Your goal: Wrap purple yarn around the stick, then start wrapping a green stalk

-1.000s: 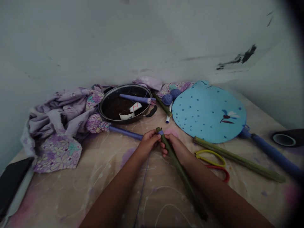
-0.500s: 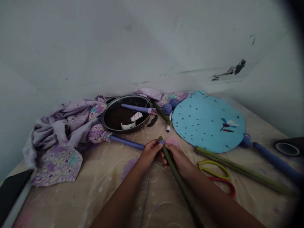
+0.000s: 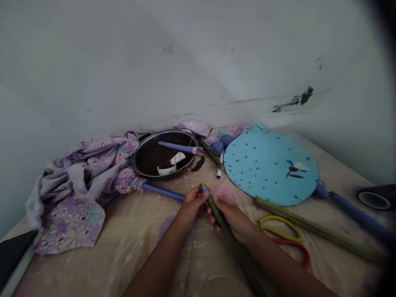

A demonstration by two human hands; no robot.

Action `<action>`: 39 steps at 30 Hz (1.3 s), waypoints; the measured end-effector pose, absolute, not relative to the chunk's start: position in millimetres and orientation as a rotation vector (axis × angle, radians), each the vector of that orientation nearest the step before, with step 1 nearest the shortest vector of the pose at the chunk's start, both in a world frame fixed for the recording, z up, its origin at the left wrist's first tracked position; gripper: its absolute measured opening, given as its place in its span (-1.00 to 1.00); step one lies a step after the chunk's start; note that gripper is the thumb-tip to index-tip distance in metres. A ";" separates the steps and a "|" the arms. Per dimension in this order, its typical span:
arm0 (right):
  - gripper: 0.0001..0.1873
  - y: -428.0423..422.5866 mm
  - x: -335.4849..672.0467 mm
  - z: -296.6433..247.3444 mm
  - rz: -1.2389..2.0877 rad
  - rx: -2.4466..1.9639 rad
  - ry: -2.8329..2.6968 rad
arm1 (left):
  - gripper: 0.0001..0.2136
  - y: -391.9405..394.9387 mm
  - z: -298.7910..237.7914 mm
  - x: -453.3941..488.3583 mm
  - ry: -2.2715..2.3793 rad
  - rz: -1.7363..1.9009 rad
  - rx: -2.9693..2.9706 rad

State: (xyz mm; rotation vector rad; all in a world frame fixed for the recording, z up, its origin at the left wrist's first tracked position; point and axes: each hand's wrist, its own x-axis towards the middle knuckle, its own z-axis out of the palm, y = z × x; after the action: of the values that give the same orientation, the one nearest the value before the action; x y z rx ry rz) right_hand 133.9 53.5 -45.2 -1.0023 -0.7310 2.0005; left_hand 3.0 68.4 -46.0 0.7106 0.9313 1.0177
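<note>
Between my hands lies a green bamboo-like stick (image 3: pixel 227 233), slanting from the middle of the view down toward me. Blue-purple yarn (image 3: pixel 205 189) is wound round its far end. My left hand (image 3: pixel 192 204) pinches the stick beside that winding. Lower on the stick, my right hand (image 3: pixel 230 214) has its fingers wrapped round it. A loose strand of yarn (image 3: pixel 191 255) runs from under my left hand toward the near edge. To the right lie scissors (image 3: pixel 286 237) with one yellow and one red handle, and a second green stick (image 3: pixel 309 225).
A dark pan (image 3: pixel 148 175) holds dark crumbs, a broken white cup and a purple-wrapped stick. Floral cloth (image 3: pixel 72 216) is heaped at the left. Toward the right are a round blue fan (image 3: pixel 247 165), yarn balls (image 3: pixel 216 147), a marker (image 3: pixel 220 167) and a black roll (image 3: pixel 375 198).
The stick's wrapped end has shifted slightly left and down, and both hands keep hold of it. The whole scene sits a little lower in view.
</note>
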 end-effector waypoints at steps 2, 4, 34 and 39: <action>-0.58 52.4 133.5 -43.5 2.009 -1.013 -0.718 | -0.57 69.2 -47.2 0.8 0.921 0.999 0.712; -0.57 51.6 132.4 -41.8 2.008 -1.015 -0.709 | -0.58 70.9 -49.6 -1.9 0.907 0.974 0.713; -0.64 53.8 134.5 -42.4 2.117 -1.188 -0.568 | -0.68 67.4 -52.9 7.7 0.893 0.986 0.840; -0.66 50.7 133.4 -40.8 2.087 -1.215 -0.562 | -0.69 67.6 -52.4 5.9 0.861 0.957 0.871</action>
State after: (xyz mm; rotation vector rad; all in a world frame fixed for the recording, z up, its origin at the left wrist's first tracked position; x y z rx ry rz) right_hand 133.4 50.7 -40.8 -1.2150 -0.5621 2.0875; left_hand 5.9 67.6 -52.4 0.8712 0.8608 0.9571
